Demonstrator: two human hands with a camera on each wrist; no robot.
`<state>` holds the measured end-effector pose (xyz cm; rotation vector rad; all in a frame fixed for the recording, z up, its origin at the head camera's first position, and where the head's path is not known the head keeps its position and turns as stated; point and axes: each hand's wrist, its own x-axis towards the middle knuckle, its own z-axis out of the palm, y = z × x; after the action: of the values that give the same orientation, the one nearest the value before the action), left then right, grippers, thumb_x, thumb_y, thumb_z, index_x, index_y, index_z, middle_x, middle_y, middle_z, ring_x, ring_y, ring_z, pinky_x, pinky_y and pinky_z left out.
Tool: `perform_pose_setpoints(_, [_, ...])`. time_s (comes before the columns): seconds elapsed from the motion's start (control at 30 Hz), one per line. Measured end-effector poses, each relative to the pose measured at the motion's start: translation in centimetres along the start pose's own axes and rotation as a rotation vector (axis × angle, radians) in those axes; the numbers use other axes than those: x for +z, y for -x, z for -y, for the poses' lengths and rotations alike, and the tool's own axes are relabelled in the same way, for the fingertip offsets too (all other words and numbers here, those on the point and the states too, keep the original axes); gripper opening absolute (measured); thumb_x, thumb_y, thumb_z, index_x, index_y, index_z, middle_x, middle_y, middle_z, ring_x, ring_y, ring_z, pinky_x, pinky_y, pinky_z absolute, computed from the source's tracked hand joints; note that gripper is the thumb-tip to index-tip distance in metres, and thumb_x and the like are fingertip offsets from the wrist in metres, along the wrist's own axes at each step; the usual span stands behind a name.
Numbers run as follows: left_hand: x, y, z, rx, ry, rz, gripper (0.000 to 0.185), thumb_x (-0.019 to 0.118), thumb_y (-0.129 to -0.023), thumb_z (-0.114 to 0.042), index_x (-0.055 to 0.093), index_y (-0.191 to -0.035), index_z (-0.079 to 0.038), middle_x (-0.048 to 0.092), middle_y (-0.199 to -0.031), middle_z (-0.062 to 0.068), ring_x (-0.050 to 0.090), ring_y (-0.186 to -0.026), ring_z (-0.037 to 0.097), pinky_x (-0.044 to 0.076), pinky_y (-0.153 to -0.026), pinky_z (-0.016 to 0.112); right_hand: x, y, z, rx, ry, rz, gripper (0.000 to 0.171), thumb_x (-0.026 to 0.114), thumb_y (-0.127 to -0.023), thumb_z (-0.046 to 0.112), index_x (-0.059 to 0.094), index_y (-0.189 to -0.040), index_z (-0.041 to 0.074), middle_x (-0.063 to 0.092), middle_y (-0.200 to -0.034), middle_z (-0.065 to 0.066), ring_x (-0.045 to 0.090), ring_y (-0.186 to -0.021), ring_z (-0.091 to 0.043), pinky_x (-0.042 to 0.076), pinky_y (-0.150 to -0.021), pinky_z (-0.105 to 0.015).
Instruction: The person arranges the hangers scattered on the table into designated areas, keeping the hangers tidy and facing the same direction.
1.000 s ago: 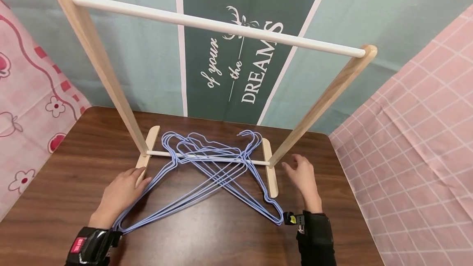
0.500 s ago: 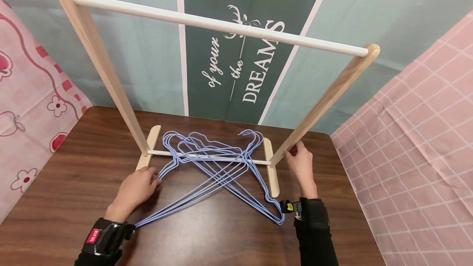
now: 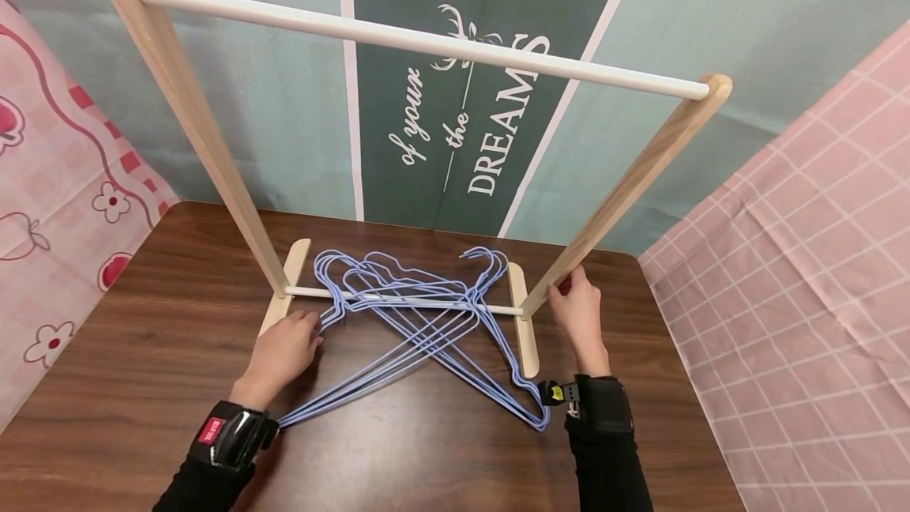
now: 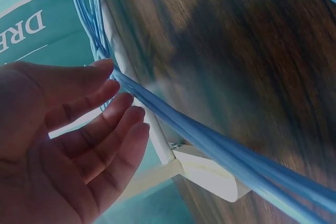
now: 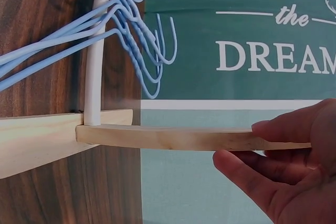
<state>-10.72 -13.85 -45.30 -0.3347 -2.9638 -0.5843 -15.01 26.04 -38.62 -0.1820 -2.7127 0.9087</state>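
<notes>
1. Left hand [image 3: 284, 350]: rests low on the table [image 3: 142, 322], fingers nearly straight and loosely spread. In the left wrist view the fingertips [image 4: 105, 66] touch the blue wire hangers [image 3: 405, 314]; nothing is clasped.
2. Blue wire hangers: a tangled pile lying flat on the table, directly ahead of the left fingertips and between the two hands. Their hooks [image 5: 152, 40] lie beyond the lower crossbar [image 3: 398, 303] of the rack; their long wires run back past the left wrist and toward the right wrist.
3. Right hand [image 3: 579, 310]: fingers and thumb curl round the right upright [image 3: 626, 180] of the wooden rack, just above its foot. The right wrist view shows the thumb above and the fingers [image 5: 252, 174] below the wooden piece [image 5: 194, 137], pinching it.
4. Right foot [image 3: 522, 322] of the rack: a flat wooden slat on the table, just inward of the right hand, with the nearest hanger touching its inner edge.
5. Left foot [image 3: 287, 283]: just beyond and outward of the left hand.
6. Top rail [image 3: 419, 42]: a white bar high above both hands, joining the two slanted uprights.
7. Backdrop [image 3: 462, 141]: a green panel with white lettering behind the rack; pink patterned cloths [image 3: 796, 259] flank the table.
</notes>
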Motion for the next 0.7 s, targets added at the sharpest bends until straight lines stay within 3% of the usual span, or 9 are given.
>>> perform_pose_setpoints(0.37, [0.1, -0.7, -0.2, -0.005, -0.001, 0.006, 0.015, 0.070, -0.071, -0.004, 0.056, -0.073, -0.005, 0.054, -0.073, 0.011, 0.058, -0.067, 0.032, 0.044, -0.055, 0.044, 0.0, -0.1, 0.1, -0.011, 0.015, 0.010, 0.029, 0.058, -0.083, 0.000, 0.049, -0.107, -0.012, 0.058, -0.086, -0.028, 0.058, -0.074, -0.037, 0.047, -0.058, -0.043])
perform_pose_setpoints(0.7, [-0.4, -1.7, -0.5, 0.011, -0.021, 0.097, 0.014, 0.069, -0.072, -0.003, 0.055, -0.071, -0.006, 0.054, -0.067, 0.008, 0.057, -0.064, 0.029, 0.043, -0.053, 0.042, -0.2, -0.1, 0.3, -0.001, 0.023, 0.023, 0.027, 0.058, -0.083, 0.000, 0.049, -0.106, -0.011, 0.057, -0.085, -0.027, 0.058, -0.072, -0.035, 0.046, -0.055, -0.039])
